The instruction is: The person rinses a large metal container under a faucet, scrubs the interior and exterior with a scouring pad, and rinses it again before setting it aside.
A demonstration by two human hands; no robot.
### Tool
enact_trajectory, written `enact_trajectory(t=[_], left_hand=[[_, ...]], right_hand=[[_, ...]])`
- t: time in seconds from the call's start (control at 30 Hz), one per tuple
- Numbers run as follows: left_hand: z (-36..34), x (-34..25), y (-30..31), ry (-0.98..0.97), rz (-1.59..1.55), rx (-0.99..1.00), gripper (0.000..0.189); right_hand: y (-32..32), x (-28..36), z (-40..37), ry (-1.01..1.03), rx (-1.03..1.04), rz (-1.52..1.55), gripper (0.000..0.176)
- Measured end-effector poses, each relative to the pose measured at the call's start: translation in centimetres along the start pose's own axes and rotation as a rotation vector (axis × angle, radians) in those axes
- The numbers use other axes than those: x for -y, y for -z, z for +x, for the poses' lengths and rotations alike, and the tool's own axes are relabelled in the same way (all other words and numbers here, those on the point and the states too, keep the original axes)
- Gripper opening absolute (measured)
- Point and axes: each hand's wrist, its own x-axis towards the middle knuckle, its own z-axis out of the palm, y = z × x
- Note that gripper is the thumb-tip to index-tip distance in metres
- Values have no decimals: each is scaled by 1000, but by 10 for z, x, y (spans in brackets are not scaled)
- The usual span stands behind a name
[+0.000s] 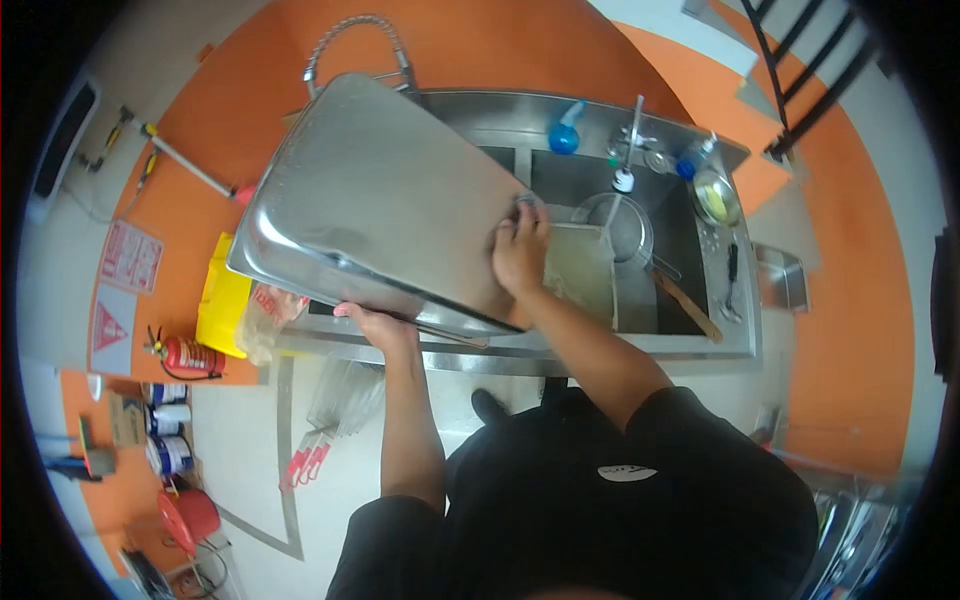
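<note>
A large, deep stainless steel pan (390, 190) is tilted over the left part of the sink, its smooth underside facing me. My left hand (380, 328) grips its near rim; the thumb shows and the other fingers are hidden. On the right end of the pan's underside lies my right hand (520, 255), fingers curled over a small greyish thing that I cannot make out. Right of the pan, the sink basin (675, 210) holds a container of cloudy water (580, 270), a round strainer (628, 232) and a wooden-handled tool (688, 305).
A spring-hose faucet (355, 25) rises behind the pan. Along the sink's back stand a blue spray bottle (565, 138) and another bottle (697, 158). A bowl (716, 198) and a spoon (731, 300) lie at the right edge. A fire extinguisher (190, 355) is at left.
</note>
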Motion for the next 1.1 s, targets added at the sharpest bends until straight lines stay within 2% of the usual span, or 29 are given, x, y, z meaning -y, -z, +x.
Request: enact_trajectory(t=[0.03, 0.1, 0.13, 0.2, 0.23, 0.3, 0.33, 0.4, 0.43, 0.5, 0.53, 0.6, 0.63, 0.7, 0.77, 0.83, 0.87, 0.9, 0.93, 0.97, 1.0, 1.07, 1.1], left_hand=[[1, 0, -5, 18, 9, 24, 91], [1, 0, -13, 24, 46, -38, 86], [4, 3, -10, 28, 29, 2, 87], [5, 9, -5, 41, 56, -10, 87], [6, 8, -3, 41, 70, -29, 88], [-2, 1, -9, 34, 88, -45, 88], [-9, 0, -13, 22, 84, -82, 88], [-16, -1, -18, 23, 91, -90, 88], [-17, 1, -22, 10, 88, -98, 88], [-15, 7, -18, 13, 112, -100, 87], [-15, 9, -17, 6, 132, -99, 87], [-19, 14, -21, -28, 121, -45, 87], [-23, 17, -22, -61, 100, 0, 86], [-28, 22, -21, -87, 146, 39, 86], [-38, 20, -37, -48, 148, -69, 86], [-50, 22, -58, -76, 197, -114, 85], [-55, 24, -66, -87, 215, -134, 86], [-59, 25, -74, -100, 233, -159, 87], [-65, 27, -87, -126, 218, -175, 86], [-66, 30, -95, -137, 226, -182, 86], [-67, 33, -101, -165, 228, -219, 83], [-68, 39, -109, -240, 249, -234, 76], [-71, 44, -118, -259, 264, -244, 76]], right_hand=[[4, 5, -10, -155, 133, 67, 37], [-18, 0, -31, 469, 142, -119, 31], [-9, 16, -36, 451, 128, -126, 31], [5, 44, -46, 583, 230, 81, 31], [6, 24, -39, 564, 212, 85, 31], [5, -44, -14, 135, 323, -123, 36], [1, -59, -16, 133, 323, -129, 36], [0, -79, -24, -176, -38, -107, 41], [2, -69, -29, -180, -42, -112, 41], [2, -37, -47, 224, 161, -137, 41], [10, -20, -42, 214, 157, -133, 41], [27, 5, -25, 461, 216, 66, 39], [20, -1, -8, 453, 200, 69, 39], [4, -28, 44, 273, 98, 91, 37], [-2, -72, 75, 71, 109, 60, 36], [-5, -154, 82, 66, 138, 44, 38], [1, -203, 82, 62, 279, -344, 38], [47, -194, 95, -324, 662, -510, 38], [40, -254, 98, -423, 455, -521, 38], [50, -293, 106, -717, 263, -152, 39], [56, -327, 117, -712, 89, -86, 34], [59, -386, 149, -1185, -375, 1091, 24], [71, -382, 161, -1206, -359, 1214, 18]])
